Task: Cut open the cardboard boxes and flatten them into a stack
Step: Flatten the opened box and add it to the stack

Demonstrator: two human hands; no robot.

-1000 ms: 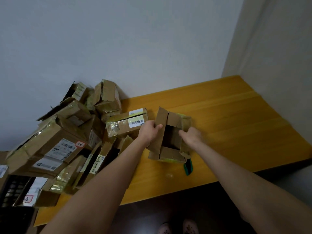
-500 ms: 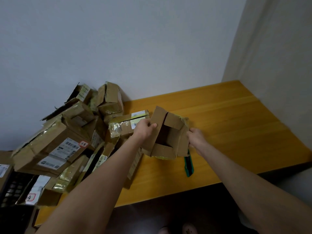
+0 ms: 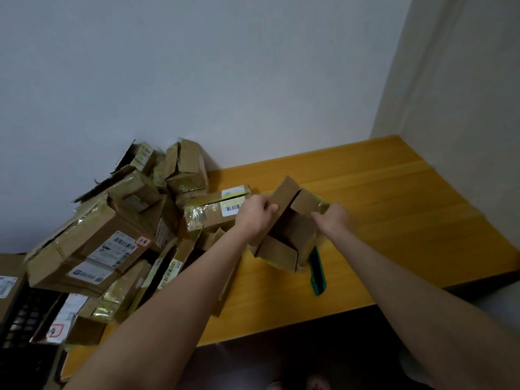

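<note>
Two hands work one small opened box (image 3: 289, 232), held tilted low over the bench (image 3: 394, 209) between them. Left hand (image 3: 257, 213) grips the box's left wall, thumb hooked over the edge. Right hand (image 3: 332, 218) sits at the right wall but is motion-blurred, so I cannot tell whether it grips or only presses.

Risks:
- With only one sure grip, the half-collapsed box could twist out and drop.
- Taped seams may tear instead of folding flat.
- The green cutter (image 3: 318, 274) lies just under the right wrist near the front edge, where a forearm sweep could knock it off. Blade not visible.
- The pile of uncut boxes (image 3: 92, 249) left of the left hand leans loosely and could slide.

Bench is yellow wood, set in a corner of pale walls (image 3: 225, 80).
</note>
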